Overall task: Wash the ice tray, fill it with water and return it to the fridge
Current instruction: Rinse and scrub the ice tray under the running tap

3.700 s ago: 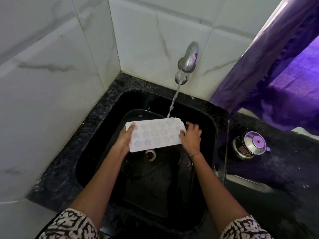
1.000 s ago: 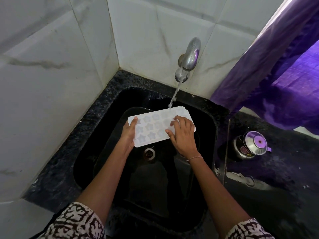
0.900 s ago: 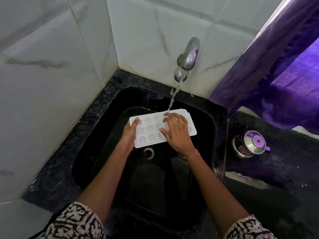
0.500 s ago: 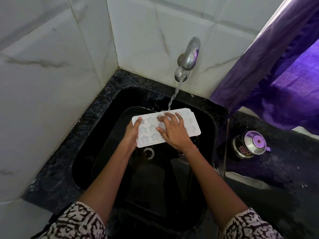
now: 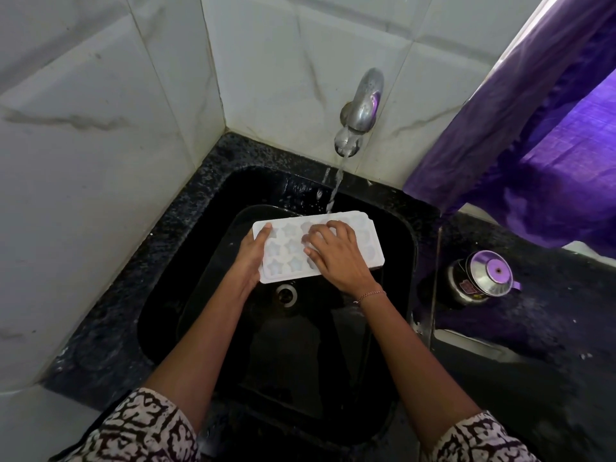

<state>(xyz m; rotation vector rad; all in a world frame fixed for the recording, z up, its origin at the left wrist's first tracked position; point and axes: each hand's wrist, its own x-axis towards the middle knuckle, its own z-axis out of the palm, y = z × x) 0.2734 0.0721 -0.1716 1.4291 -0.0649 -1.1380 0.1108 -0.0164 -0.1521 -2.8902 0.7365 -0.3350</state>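
Observation:
A white ice tray (image 5: 368, 243) with star-shaped cups is held level over the black sink (image 5: 405, 248), just above the drain (image 5: 286, 294). My left hand (image 5: 251, 253) grips its left end, thumb on top. My right hand (image 5: 336, 253) lies on top of the tray's middle with spread, slightly bent fingers pressing on the cups. The steel tap (image 5: 361, 108) on the back wall runs; its stream lands on the tray's far edge near my right fingertips.
White marble-look tiles (image 5: 100, 161) close in the left and back. A speckled black counter (image 5: 533, 328) extends right, with a small steel lidded pot (image 5: 480, 278) on it. A purple curtain (image 5: 533, 128) hangs at the upper right.
My right hand left the tray's right end and slid onto its top, moving leftward across the cups. The tray shifted slightly right under the stream. My left hand kept its grip.

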